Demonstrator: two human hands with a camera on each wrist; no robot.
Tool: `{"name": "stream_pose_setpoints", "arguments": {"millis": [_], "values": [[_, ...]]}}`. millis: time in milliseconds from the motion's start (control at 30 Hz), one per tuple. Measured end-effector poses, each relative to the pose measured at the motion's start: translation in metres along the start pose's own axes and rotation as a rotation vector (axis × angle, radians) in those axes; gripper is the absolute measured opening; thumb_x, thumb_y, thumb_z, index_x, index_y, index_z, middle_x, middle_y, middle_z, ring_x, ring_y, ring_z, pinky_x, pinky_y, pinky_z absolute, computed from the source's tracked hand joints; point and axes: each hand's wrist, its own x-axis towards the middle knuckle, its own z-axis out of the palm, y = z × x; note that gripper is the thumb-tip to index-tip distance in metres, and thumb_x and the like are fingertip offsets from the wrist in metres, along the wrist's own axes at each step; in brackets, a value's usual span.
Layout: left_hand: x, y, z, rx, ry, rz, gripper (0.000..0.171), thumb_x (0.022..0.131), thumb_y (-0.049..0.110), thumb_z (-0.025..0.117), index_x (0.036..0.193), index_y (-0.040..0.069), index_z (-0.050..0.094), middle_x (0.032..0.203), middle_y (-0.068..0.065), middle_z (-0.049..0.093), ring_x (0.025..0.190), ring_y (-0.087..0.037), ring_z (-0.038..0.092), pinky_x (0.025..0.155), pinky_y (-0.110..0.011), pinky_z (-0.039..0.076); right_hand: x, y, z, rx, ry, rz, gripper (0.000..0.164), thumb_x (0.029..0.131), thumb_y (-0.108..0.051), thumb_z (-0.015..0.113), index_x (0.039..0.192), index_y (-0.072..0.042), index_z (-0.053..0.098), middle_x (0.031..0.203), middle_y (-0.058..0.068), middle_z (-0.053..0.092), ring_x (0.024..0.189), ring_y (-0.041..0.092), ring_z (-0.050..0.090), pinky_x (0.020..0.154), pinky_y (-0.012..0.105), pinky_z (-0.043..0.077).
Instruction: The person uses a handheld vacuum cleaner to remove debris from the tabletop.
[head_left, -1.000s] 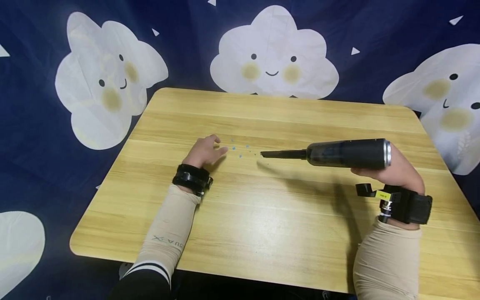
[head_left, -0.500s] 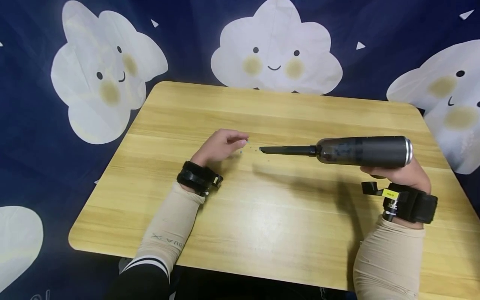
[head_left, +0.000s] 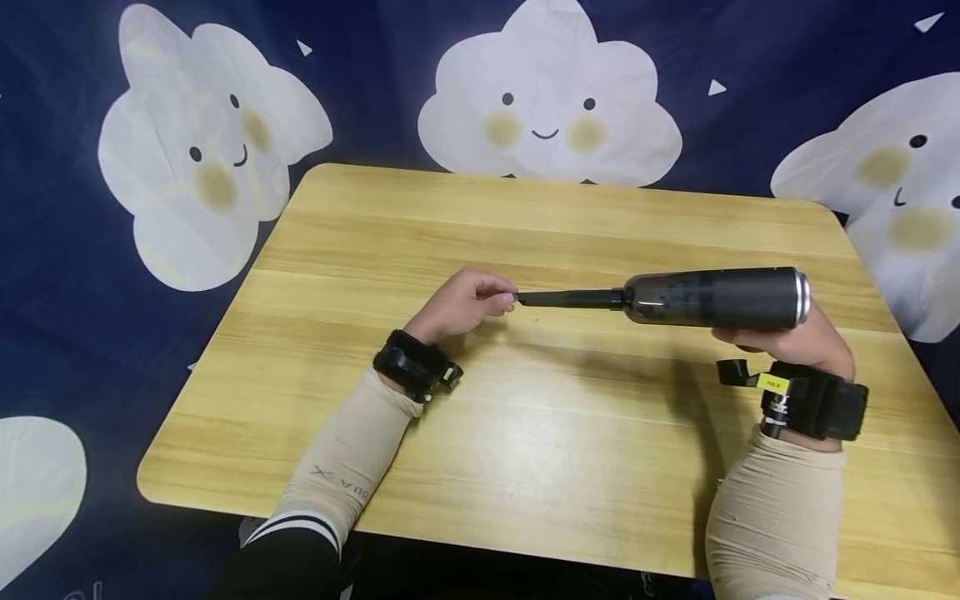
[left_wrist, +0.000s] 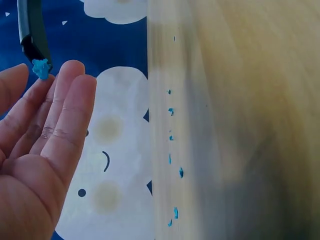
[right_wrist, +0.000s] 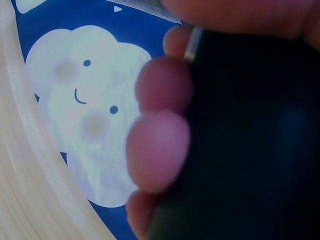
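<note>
Head view has your right hand point(head_left: 798, 342) gripping the rear of a black handheld vacuum point(head_left: 750, 298), raised over the desk point(head_left: 525, 483) and lying nearly level, its slim nozzle point(head_left: 566, 299) aimed at your left hand point(head_left: 461, 304). Holding it that way probably lets you bring the mouth and your fingertips together at one spot, with the weight of the body borne entirely on the right.

In the left wrist view, a crumpled blue clump point(left_wrist: 41, 68) sits right at the nozzle's mouth, against your index fingertip. Your thumb stands a little apart from that fingertip, the clump between them, and your other fingers point(left_wrist: 70, 115) extend loosely; they look to be steadying or feeding the clump rather than clamping it. More blue scraps point(left_wrist: 181, 172) are scattered in a rough line on the desk, beyond that hand.

From the right wrist you can see your fingers point(right_wrist: 159, 150) curled tightly against the vacuum's dark casing, a wrap that suits a long body held out sideways.

As for containers, the smoky see-through chamber point(head_left: 667, 298) behind the nozzle shows mottled, bluish-dark shapes inside. You cannot tell from here whether they are collected scraps or an internal part.
</note>
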Motion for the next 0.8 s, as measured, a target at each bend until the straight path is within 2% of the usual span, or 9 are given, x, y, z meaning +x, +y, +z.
{"name": "stream_pose_setpoints", "arguments": {"millis": [167,200,333,500,700,800], "values": [[0.0006,0.0006,0.0036,-0.095,0.030,-0.041,0.020,0.096,0.008,0.056,0.112,-0.001,0.064,0.103,-0.016,0.068,0.099,-0.030,0.065,0.089,-0.041,0.055,0.0000,0.0022,0.0001,-0.007,0.003,0.022,0.050,0.055,0.033,0.068,0.097,0.005,0.065,0.087,-0.015,0.072,0.074,0.001,0.066,0.065,0.009,0.051],[0.0029,-0.0034,0.0043,-0.114,0.035,-0.043,0.019,0.096,0.009,0.056,0.110,0.000,0.064,0.102,-0.015,0.069,0.099,-0.031,0.065,0.088,-0.041,0.055,-0.0002,0.0030,0.0000,0.002,0.006,0.029,0.050,0.055,0.033,0.068,0.097,0.004,0.065,0.087,-0.015,0.072,0.074,0.001,0.066,0.064,0.009,0.051],[0.0042,-0.0030,0.0055,-0.162,0.040,-0.055,0.016,0.097,0.008,0.055,0.107,-0.001,0.065,0.102,-0.016,0.068,0.100,-0.030,0.064,0.089,-0.039,0.055,-0.0016,0.0045,-0.0009,-0.047,0.018,0.090,0.049,0.057,0.029,0.070,0.096,0.001,0.065,0.084,-0.017,0.071,0.070,0.001,0.065,0.060,0.011,0.051],[0.0039,-0.0014,0.0058,-0.169,0.040,-0.052,0.017,0.097,0.005,0.054,0.109,-0.002,0.064,0.107,-0.019,0.067,0.102,-0.028,0.064,0.089,-0.038,0.054,-0.0023,0.0048,-0.0026,-0.134,0.021,0.046,0.048,0.055,0.029,0.071,0.095,0.005,0.065,0.085,-0.021,0.069,0.072,0.000,0.065,0.062,0.009,0.050],[0.0034,-0.0007,0.0058,-0.204,0.008,-0.017,0.016,0.097,0.004,0.052,0.109,-0.002,0.062,0.115,-0.024,0.062,0.105,-0.033,0.061,0.092,-0.044,0.052,-0.0021,0.0005,-0.0019,-0.132,0.033,0.065,0.047,0.055,0.029,0.072,0.095,0.003,0.065,0.084,-0.022,0.069,0.071,-0.001,0.065,0.063,0.009,0.050],[0.0030,-0.0011,0.0046,-0.204,0.014,-0.008,0.017,0.098,0.007,0.052,0.110,0.000,0.061,0.115,-0.022,0.063,0.105,-0.033,0.060,0.092,-0.046,0.052,-0.0017,-0.0001,-0.0017,-0.136,0.037,0.056,0.047,0.055,0.029,0.071,0.093,0.004,0.064,0.083,-0.022,0.068,0.070,-0.001,0.064,0.062,0.009,0.049]]}}
